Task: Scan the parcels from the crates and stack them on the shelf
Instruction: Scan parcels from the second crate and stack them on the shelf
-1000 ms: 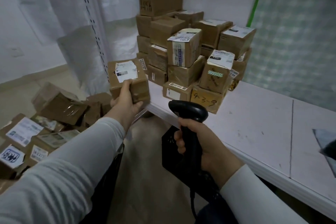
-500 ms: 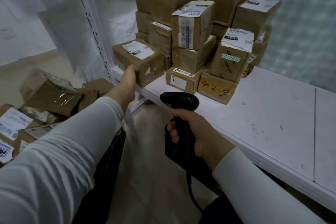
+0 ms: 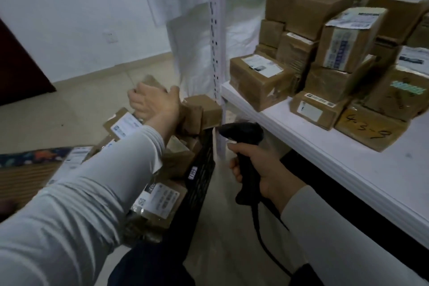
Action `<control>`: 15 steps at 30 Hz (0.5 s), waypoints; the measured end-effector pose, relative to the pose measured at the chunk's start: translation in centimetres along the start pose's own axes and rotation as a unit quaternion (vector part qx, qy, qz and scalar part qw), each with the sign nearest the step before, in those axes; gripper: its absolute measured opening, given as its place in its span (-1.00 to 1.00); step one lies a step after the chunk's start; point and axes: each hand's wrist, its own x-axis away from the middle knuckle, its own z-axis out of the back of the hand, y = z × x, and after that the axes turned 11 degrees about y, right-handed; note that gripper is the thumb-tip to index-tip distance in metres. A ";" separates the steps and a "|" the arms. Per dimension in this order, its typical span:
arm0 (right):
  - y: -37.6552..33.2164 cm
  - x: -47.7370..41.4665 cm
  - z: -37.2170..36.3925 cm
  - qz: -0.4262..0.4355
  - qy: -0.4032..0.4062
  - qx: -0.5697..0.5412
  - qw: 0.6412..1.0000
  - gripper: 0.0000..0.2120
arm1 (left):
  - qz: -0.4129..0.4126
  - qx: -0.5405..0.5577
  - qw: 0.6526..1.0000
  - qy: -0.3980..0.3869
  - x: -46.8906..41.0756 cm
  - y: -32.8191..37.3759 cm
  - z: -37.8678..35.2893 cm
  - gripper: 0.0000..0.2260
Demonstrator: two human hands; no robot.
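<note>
left hand blurred, perhaps gripping parcel; parcel stack cut by top, right edges

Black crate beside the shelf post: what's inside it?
Cardboard parcels, several with white labels, heaped above the crate rim; the left hand grips the top parcel. Lower layers and the crate floor are covered by the pile and the sleeve.

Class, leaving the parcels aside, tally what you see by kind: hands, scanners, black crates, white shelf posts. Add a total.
Hands: 2, the left hand and the right hand
Scanner: 1
Black crate: 1
White shelf post: 1
Total: 5
</note>
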 end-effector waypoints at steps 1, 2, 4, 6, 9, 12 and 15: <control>0.2 -0.1 -0.6 0.000 -0.006 0.002 1.000 -0.86 | 0.040 -0.004 0.999 -0.003 -1.4 -0.1 0.2 -0.18; 0.3 -0.3 -1.2 0.004 -0.009 0.006 1.000 -0.86 | 0.067 -0.017 0.997 -0.023 -2.5 -0.3 0.4 -0.12; 0.4 -0.6 -1.8 0.014 -0.007 0.016 1.000 -0.85 | 0.102 -0.006 0.989 -0.106 -4.5 -0.6 -0.5 -0.11; 0.3 -0.9 -2.0 0.019 -0.004 0.025 0.999 -0.84 | 0.130 0.042 0.978 -0.157 -9.3 -2.4 -5.1 -0.30; 0.2 -1.5 -1.7 0.015 0.008 0.025 1.000 -0.84 | 0.143 0.101 0.964 -0.198 -13.2 -4.7 -11.0 -0.28; 0.1 -1.8 -1.5 0.018 0.009 0.029 0.999 -0.85 | 0.156 0.114 0.959 -0.210 -12.3 -4.6 -9.7 -0.41; -0.2 -1.8 -1.6 0.025 0.007 0.035 0.999 -0.84 | 0.183 0.142 0.958 -0.170 -14.6 -6.2 -11.7 -0.31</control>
